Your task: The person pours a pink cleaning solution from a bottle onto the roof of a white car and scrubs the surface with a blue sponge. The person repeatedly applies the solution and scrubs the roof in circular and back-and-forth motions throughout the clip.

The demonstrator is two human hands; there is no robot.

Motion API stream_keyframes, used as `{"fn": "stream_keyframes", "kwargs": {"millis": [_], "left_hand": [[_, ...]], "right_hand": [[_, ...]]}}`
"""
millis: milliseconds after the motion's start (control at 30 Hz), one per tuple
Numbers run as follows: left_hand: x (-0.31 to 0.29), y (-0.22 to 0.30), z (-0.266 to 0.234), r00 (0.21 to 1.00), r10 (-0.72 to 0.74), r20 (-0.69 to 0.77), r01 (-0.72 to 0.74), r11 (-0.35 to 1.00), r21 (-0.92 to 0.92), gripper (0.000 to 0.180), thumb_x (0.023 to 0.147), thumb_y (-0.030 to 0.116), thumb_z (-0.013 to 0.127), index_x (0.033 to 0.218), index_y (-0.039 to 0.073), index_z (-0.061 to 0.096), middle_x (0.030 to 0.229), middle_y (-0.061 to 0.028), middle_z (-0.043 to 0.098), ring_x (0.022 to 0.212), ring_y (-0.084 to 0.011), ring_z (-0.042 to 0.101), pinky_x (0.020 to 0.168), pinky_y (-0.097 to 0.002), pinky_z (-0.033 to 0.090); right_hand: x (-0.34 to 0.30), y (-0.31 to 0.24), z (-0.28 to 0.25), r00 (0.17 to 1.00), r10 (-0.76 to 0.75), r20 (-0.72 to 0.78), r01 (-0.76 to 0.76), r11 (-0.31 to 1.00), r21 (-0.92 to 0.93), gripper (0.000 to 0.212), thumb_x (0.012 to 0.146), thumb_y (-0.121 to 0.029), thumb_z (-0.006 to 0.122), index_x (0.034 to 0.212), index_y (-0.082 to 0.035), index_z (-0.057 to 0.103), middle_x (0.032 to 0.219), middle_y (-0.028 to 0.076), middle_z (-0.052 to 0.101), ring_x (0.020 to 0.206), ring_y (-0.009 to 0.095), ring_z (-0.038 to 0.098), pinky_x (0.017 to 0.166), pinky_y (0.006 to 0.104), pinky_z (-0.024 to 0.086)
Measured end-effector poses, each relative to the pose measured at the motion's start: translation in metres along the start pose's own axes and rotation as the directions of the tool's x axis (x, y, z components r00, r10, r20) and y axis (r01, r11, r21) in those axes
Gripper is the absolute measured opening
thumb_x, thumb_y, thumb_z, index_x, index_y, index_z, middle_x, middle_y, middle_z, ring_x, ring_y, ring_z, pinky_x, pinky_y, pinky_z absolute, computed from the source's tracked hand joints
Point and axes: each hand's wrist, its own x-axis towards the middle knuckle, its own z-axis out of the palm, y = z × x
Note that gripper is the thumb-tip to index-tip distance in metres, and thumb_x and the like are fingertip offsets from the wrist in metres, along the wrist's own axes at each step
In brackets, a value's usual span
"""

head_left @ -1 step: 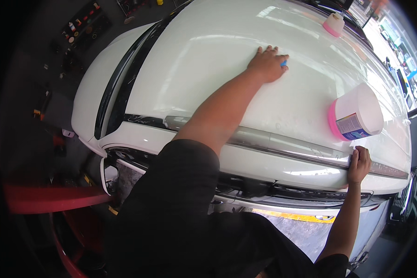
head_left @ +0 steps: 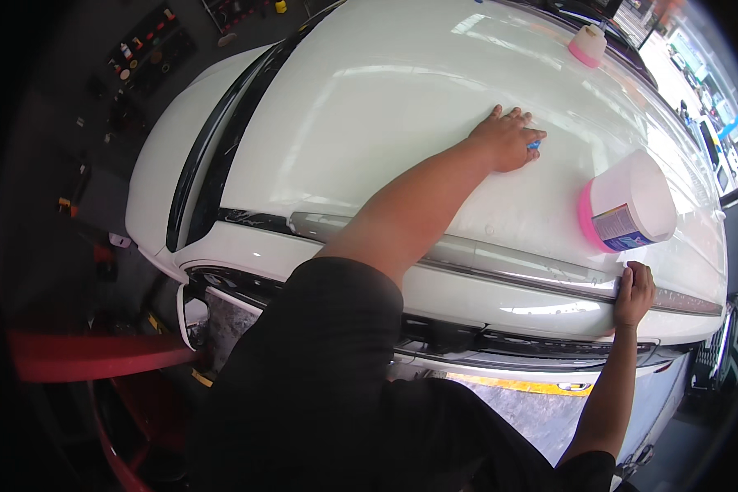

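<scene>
Small pink-based bottle (head_left: 587, 45) far up, red frame (head_left: 82, 357) lower left, tool rack (head_left: 143, 56) on floor
</scene>
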Motion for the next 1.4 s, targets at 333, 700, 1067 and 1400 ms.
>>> {"fn": "stream_keyframes", "kwargs": {"millis": [333, 700, 1067, 1400], "left_hand": [[-0.099, -0.315, -0.065, 0.324, -0.932, -0.161, 0.943, 0.332, -0.03, 0.061, 0.109, 0.048, 0.041, 0.164, 0.021, 0.036, 0.168, -0.0167, 0.033, 0.155, -0.0375, 0.031, 0.126, -0.059, 0.023], [0.128, 0.053, 0.033, 0.997, -0.06, 0.053, 0.061, 0.998, -0.015, 0.058, 0.109, 0.05, 0.042, 0.161, 0.024, 0.041, 0.172, -0.0108, 0.03, 0.16, -0.0324, 0.024, 0.13, -0.0566, 0.013], [-0.02, -0.351, -0.044, 0.29, -0.945, -0.149, 0.955, 0.297, -0.023, 0.06, 0.109, 0.046, 0.038, 0.162, 0.018, 0.04, 0.169, -0.0135, 0.033, 0.156, -0.0378, 0.029, 0.126, -0.0609, 0.019], [0.226, 0.09, 0.059, 0.995, -0.043, 0.091, 0.049, 0.997, -0.057, 0.057, 0.11, 0.048, 0.041, 0.163, 0.025, 0.039, 0.173, -0.0091, 0.027, 0.161, -0.0314, 0.022, 0.13, -0.058, 0.012]], "right_hand": [[-0.003, -0.009, -0.007, 0.999, 0.036, 0.002, -0.036, 0.999, 0.011, 0.031, 0.102, -0.033, 0.056, 0.105, -0.006, 0.069, 0.093, 0.01, 0.066, 0.09, 0.032, 0.063, 0.086, 0.0434, 0.044], [0.009, -0.004, -0.005, 0.997, 0.058, 0.055, -0.06, 0.998, 0.022, 0.036, 0.102, -0.035, 0.054, 0.107, -0.003, 0.068, 0.095, 0.013, 0.066, 0.092, 0.035, 0.062, 0.089, 0.0446, 0.045], [-0.001, -0.005, -0.009, 0.999, 0.044, 0.03, -0.044, 0.999, -0.001, 0.036, 0.1, -0.038, 0.055, 0.106, -0.005, 0.069, 0.086, 0.008, 0.063, 0.085, 0.029, 0.06, 0.085, 0.0424, 0.042], [0.012, -0.004, -0.002, 1.0, 0.009, -0.021, -0.009, 1.0, 0.017, 0.044, 0.101, -0.044, 0.054, 0.106, -0.003, 0.068, 0.08, 0.009, 0.058, 0.081, 0.031, 0.057, 0.083, 0.0436, 0.042]]}}
